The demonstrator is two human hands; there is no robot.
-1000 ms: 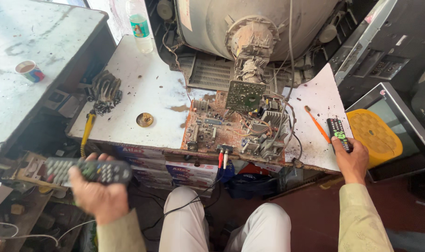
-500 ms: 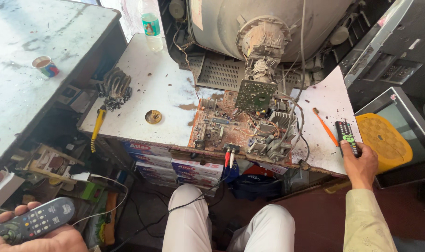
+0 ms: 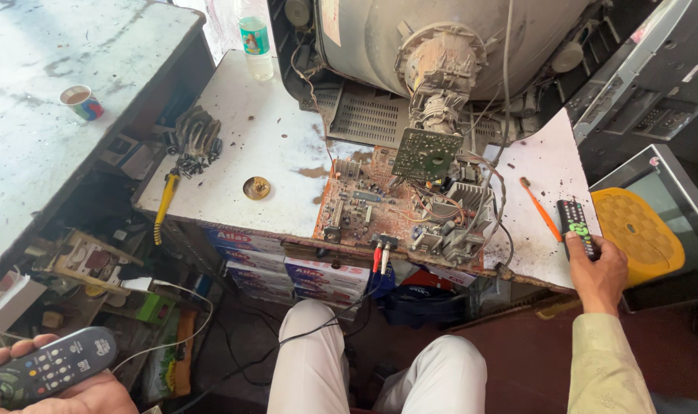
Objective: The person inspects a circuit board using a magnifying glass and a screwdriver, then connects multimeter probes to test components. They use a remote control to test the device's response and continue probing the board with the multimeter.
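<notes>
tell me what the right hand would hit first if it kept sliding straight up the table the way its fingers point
The right hand already rests on the small black remote. Beyond that lies bare white tabletop, then probably the open television's rear edge, though depth is unclear.

Under my white table I see flat boxes (image 3: 287, 264) stacked up, white with red and blue. A bottle (image 3: 255, 46) at the back of the table has a green and blue label. On my right a small screen (image 3: 659, 203) leans, dark grey, with a yellow pad over it.
</notes>
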